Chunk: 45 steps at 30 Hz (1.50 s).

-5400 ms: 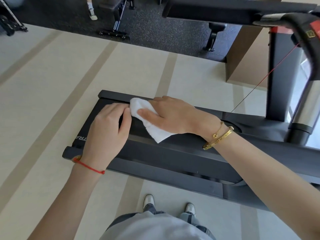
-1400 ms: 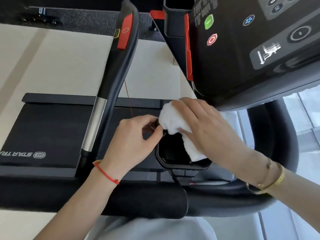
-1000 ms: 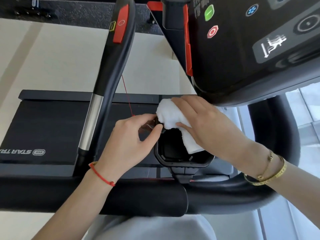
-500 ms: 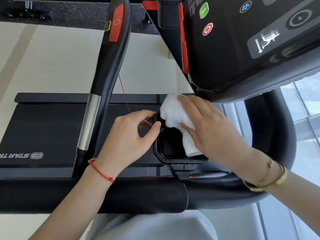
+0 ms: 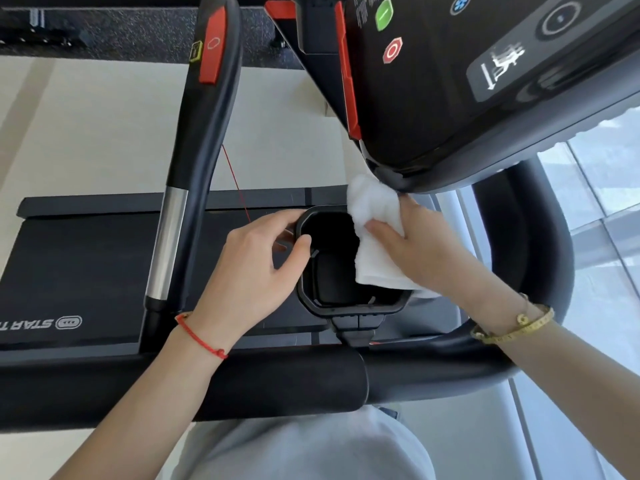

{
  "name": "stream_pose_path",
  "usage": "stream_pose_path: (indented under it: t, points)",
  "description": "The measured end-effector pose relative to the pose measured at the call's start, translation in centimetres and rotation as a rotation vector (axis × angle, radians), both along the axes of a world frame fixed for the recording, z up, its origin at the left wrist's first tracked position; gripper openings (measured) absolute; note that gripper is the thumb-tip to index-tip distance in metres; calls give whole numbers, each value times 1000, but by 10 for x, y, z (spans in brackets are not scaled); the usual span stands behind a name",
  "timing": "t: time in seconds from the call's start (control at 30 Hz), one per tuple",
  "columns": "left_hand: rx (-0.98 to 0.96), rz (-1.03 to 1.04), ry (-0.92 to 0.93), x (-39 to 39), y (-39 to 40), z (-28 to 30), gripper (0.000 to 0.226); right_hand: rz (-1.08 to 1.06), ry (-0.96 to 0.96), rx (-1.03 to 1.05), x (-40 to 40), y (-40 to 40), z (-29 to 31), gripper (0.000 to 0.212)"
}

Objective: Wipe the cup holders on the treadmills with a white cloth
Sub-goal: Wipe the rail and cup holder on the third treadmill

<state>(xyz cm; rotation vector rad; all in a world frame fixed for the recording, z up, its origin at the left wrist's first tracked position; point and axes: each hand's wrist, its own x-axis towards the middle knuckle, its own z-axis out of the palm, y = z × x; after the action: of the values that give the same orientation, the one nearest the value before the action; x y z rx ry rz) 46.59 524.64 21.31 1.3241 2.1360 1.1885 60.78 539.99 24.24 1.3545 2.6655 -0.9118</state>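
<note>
I see the black cup holder [image 5: 341, 261] hanging off the treadmill's front handlebar [image 5: 277, 382], under the console's [image 5: 467, 81] lower left corner. My left hand [image 5: 249, 271] pinches the holder's left rim, thumb over the edge, fingers curled behind. My right hand [image 5: 426, 251] presses the white cloth [image 5: 375, 244] against the holder's right rim, fingers fairly straight on top; the cloth drapes partly into the holder. Red string on left wrist, gold bracelets on right.
</note>
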Motion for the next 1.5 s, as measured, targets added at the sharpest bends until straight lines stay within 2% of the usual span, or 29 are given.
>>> stream_pose_path:
  t: [0.2, 0.4, 0.6, 0.8, 0.97, 1.07, 1.13, 1.17, 1.23, 1.3, 1.37, 1.5]
  points:
    - [-10, 16, -2, 0, 2, 0, 26, -52, -3, -108, 34, -30, -2, 31]
    - [-13, 28, 4, 1, 2, -1, 27, -81, -4, -153, 9, -3, -2, 34]
    - [-14, 37, -7, 3, 2, 0, 27, -96, -48, -191, 33, -23, -8, 29]
    - [-19, 40, -7, 3, 2, 0, 26, -118, 38, -317, 13, -4, 2, 44]
    - [-28, 47, -9, 3, 3, 0, 25, -102, -18, -201, 35, -30, 0, 30]
    - [-28, 54, -20, 3, 4, 0, 24, -76, 19, -211, 49, -41, 8, 32]
    - [-27, 50, -31, 2, 4, 0, 24, -23, 50, -113, 53, -48, 10, 21]
    - [-25, 50, -34, 2, 4, 0, 24, 14, 61, -18, 54, -52, 11, 23]
    - [-19, 54, -34, 2, 3, 0, 25, 158, 69, 209, 54, -54, 10, 50]
    - [-9, 56, -25, 2, 2, -2, 28, 301, 31, 378, 49, -47, 4, 65]
    - [3, 56, -15, 3, 0, -3, 30, 412, 5, 481, 38, -35, 0, 67]
    - [18, 67, -7, 4, -5, -4, 28, 616, 14, 535, 2, -7, -5, 60]
